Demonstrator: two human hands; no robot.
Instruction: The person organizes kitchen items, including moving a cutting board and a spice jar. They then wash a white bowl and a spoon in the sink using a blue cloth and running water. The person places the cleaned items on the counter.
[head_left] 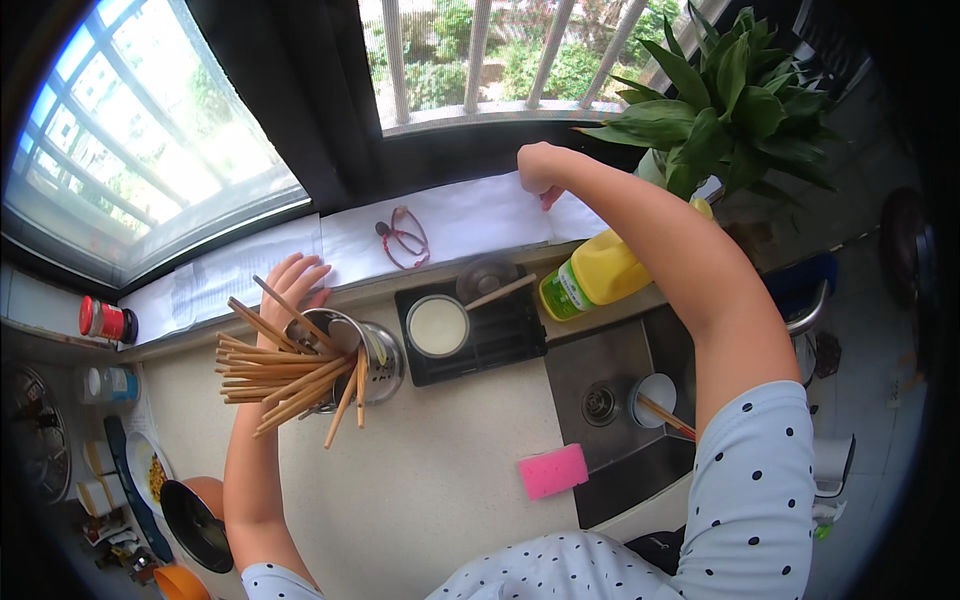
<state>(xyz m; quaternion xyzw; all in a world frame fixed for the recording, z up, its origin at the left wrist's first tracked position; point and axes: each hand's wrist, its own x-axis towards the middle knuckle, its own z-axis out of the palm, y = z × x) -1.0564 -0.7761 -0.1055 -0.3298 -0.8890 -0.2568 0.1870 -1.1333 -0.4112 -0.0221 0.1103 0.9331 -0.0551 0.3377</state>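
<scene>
White paper sheets (pixel 460 222) line the windowsill. My left hand (pixel 292 283) rests at their front edge with fingers stretched out, partly hidden behind wooden chopsticks (pixel 290 378) in a metal holder (pixel 384 362). At the far edge of the paper, my right hand (pixel 543 172) is closed with its fingers curled down. Whatever it may hold is hidden. A red cord bracelet (pixel 408 245) lies on the sheets between my hands.
Below the sill stand a black tray (pixel 480 350), a white cup (pixel 438 326) and a yellow bottle (pixel 607 268). A pink sponge (pixel 553 472) lies by the sink (pixel 590 360). A potted plant (pixel 730 110) is at right, a red-lidded jar (pixel 105 320) at left.
</scene>
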